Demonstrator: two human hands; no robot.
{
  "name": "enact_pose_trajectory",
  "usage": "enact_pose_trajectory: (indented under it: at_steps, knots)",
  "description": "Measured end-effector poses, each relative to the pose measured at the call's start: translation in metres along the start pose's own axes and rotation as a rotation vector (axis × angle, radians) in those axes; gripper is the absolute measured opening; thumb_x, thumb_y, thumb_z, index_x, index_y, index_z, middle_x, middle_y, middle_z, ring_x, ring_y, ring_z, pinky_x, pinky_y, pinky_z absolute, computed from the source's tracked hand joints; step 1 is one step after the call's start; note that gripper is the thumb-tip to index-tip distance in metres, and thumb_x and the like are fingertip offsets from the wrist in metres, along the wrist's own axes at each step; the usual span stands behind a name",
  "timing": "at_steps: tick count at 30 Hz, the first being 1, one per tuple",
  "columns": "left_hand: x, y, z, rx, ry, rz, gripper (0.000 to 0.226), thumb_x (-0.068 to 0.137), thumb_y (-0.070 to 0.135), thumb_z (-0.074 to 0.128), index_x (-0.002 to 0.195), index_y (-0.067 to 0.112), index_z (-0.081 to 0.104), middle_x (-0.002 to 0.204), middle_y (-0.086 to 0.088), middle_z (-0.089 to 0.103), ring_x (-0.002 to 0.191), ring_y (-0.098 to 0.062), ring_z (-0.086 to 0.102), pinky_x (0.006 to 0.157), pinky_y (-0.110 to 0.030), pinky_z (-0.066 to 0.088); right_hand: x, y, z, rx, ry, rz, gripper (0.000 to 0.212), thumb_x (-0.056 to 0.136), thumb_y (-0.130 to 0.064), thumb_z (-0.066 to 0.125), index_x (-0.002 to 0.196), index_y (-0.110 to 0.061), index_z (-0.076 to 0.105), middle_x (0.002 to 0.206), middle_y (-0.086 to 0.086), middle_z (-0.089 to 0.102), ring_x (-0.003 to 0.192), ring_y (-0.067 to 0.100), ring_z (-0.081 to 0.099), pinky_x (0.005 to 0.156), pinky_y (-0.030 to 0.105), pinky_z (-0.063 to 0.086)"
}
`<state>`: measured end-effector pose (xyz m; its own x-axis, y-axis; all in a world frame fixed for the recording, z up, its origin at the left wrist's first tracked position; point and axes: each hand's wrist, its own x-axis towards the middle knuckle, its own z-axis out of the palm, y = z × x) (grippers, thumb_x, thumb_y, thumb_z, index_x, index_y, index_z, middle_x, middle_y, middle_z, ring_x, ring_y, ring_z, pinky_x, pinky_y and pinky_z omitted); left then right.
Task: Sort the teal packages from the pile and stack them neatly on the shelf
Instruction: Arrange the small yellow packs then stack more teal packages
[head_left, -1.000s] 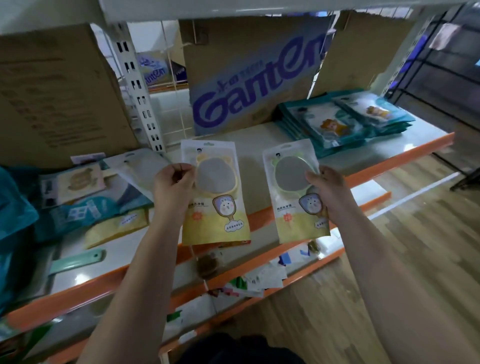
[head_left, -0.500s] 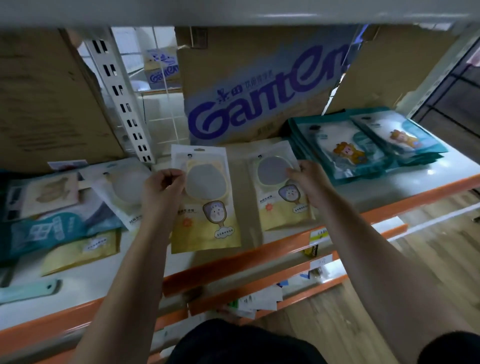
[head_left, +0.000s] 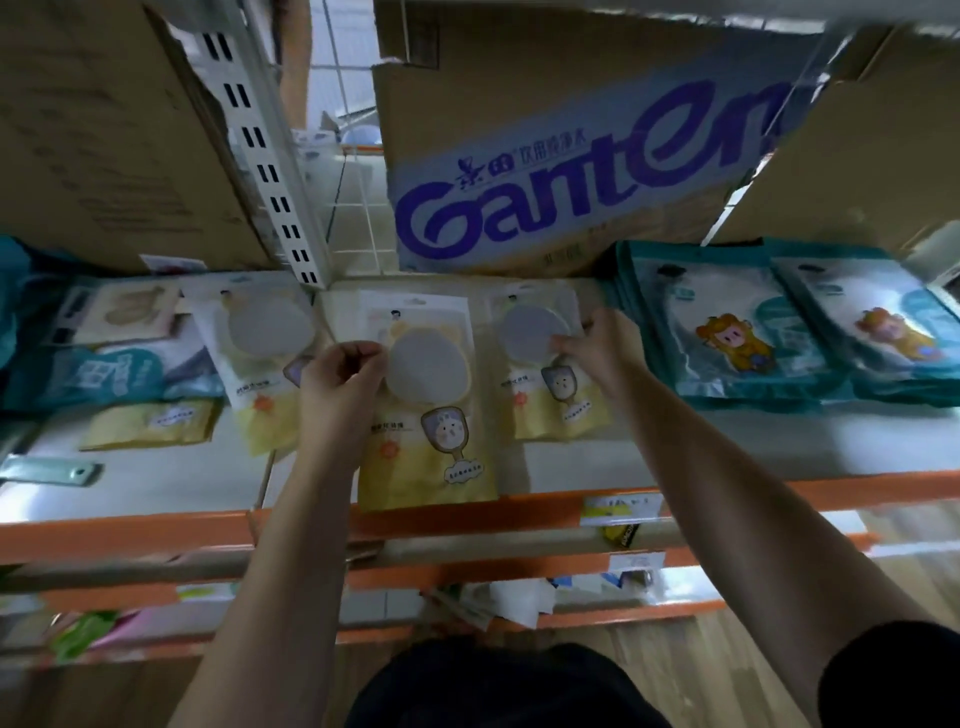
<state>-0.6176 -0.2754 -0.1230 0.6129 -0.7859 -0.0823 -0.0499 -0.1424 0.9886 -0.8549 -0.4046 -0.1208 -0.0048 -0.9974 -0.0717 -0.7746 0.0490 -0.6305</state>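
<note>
My left hand (head_left: 340, 382) pinches the left edge of a yellow package (head_left: 426, 415) held over the shelf's front. My right hand (head_left: 597, 345) grips another yellow package (head_left: 545, 374) that lies on the white shelf (head_left: 727, 441) further back. Two stacks of teal packages (head_left: 727, 332) with a cartoon figure sit on the shelf at the right, next to the right hand. The mixed pile (head_left: 119, 358) at the left holds teal, yellow and beige packages, with a third yellow package (head_left: 265, 364) at its right edge.
Cardboard boxes stand at the shelf's back, one printed Ganten (head_left: 571, 171). A slotted white upright (head_left: 265, 150) rises between them. The shelf has an orange front rim (head_left: 130, 532). A pale teal flat item (head_left: 47, 473) lies front left. Lower shelves hold loose packets.
Both hands moved forward over the shelf. The right hand's yellow package went from held in the air to lying on the shelf beside the teal stacks. The left hand still holds its package.
</note>
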Motion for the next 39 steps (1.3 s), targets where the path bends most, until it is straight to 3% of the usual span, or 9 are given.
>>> enact_pose_trajectory:
  at_steps: [4, 9, 11, 15, 20, 23, 29, 35, 39]
  knots:
    - [-0.012, -0.002, 0.001, 0.048, 0.054, 0.022, 0.004, 0.086, 0.019, 0.065, 0.087, 0.02, 0.069, 0.082, 0.001, 0.067, 0.077, -0.014, 0.061, 0.069, -0.035, 0.05, -0.004, 0.004, 0.002, -0.131, 0.016, -0.081, 0.04, 0.084, -0.041, 0.07, 0.104, -0.008, 0.062, 0.096, 0.01, 0.065, 0.088, 0.025, 0.062, 0.071, 0.033, 0.049]
    - [-0.013, 0.008, 0.007, 0.003, 0.054, 0.025, 0.004, 0.088, 0.016, 0.064, 0.089, 0.019, 0.067, 0.081, 0.0, 0.065, 0.078, -0.017, 0.06, 0.071, -0.037, 0.05, -0.012, 0.009, 0.0, -0.329, 0.069, -0.14, 0.051, 0.09, -0.053, 0.057, 0.116, -0.01, 0.051, 0.097, 0.009, 0.063, 0.087, 0.028, 0.062, 0.061, 0.031, 0.038]
    - [-0.01, 0.015, 0.011, -0.013, 0.039, 0.043, 0.004, 0.089, 0.016, 0.064, 0.09, 0.019, 0.067, 0.081, 0.001, 0.065, 0.078, -0.015, 0.06, 0.072, -0.035, 0.05, -0.015, 0.012, -0.002, -0.349, 0.038, -0.158, 0.048, 0.092, -0.05, 0.055, 0.114, -0.007, 0.05, 0.1, 0.012, 0.063, 0.089, 0.03, 0.063, 0.06, 0.03, 0.038]
    - [-0.006, 0.025, 0.028, 0.024, 0.014, 0.118, 0.015, 0.089, 0.015, 0.064, 0.085, 0.029, 0.068, 0.081, 0.01, 0.067, 0.072, -0.004, 0.061, 0.064, -0.019, 0.051, -0.04, 0.029, -0.012, -0.296, -0.002, -0.308, 0.032, 0.095, -0.033, 0.055, 0.113, -0.007, 0.054, 0.103, 0.01, 0.06, 0.089, 0.026, 0.059, 0.065, 0.029, 0.039]
    - [0.006, 0.027, 0.072, 0.013, -0.086, 0.073, 0.014, 0.09, 0.011, 0.062, 0.1, 0.016, 0.071, 0.088, 0.002, 0.07, 0.076, -0.01, 0.064, 0.068, -0.024, 0.054, -0.077, 0.061, -0.024, -0.197, -0.069, -0.541, 0.024, 0.093, -0.015, 0.056, 0.115, -0.008, 0.064, 0.103, 0.006, 0.061, 0.087, 0.019, 0.06, 0.072, 0.029, 0.05]
    - [0.013, 0.023, 0.098, 0.052, -0.141, 0.06, 0.016, 0.09, 0.009, 0.062, 0.103, 0.009, 0.071, 0.094, -0.006, 0.07, 0.082, -0.017, 0.065, 0.072, -0.029, 0.056, -0.089, 0.074, -0.022, -0.165, -0.023, -0.562, 0.018, 0.093, -0.01, 0.056, 0.108, -0.006, 0.066, 0.099, 0.005, 0.058, 0.085, 0.014, 0.054, 0.072, 0.022, 0.043]
    - [0.022, 0.011, 0.123, 0.19, -0.186, 0.071, 0.021, 0.09, 0.012, 0.063, 0.108, 0.009, 0.071, 0.103, -0.006, 0.071, 0.097, -0.023, 0.066, 0.088, -0.043, 0.055, -0.091, 0.076, -0.02, -0.106, 0.052, -0.56, 0.009, 0.091, -0.009, 0.058, 0.09, -0.007, 0.067, 0.089, 0.005, 0.058, 0.079, 0.016, 0.056, 0.068, 0.028, 0.048]
    - [0.018, 0.002, 0.124, 0.293, -0.149, 0.122, 0.036, 0.079, 0.022, 0.077, 0.114, 0.013, 0.07, 0.105, -0.001, 0.069, 0.094, -0.016, 0.064, 0.081, -0.029, 0.054, -0.09, 0.076, -0.019, -0.091, 0.065, -0.538, 0.008, 0.091, -0.011, 0.059, 0.091, -0.008, 0.067, 0.09, 0.002, 0.059, 0.079, 0.012, 0.055, 0.067, 0.023, 0.045]
    - [0.016, 0.002, 0.13, 0.324, -0.116, 0.133, 0.041, 0.078, 0.026, 0.079, 0.116, 0.014, 0.069, 0.111, -0.002, 0.068, 0.098, -0.016, 0.062, 0.083, -0.027, 0.051, -0.094, 0.076, -0.021, -0.085, 0.115, -0.557, 0.006, 0.088, -0.006, 0.061, 0.085, -0.006, 0.066, 0.083, 0.005, 0.061, 0.073, 0.017, 0.057, 0.062, 0.029, 0.049]
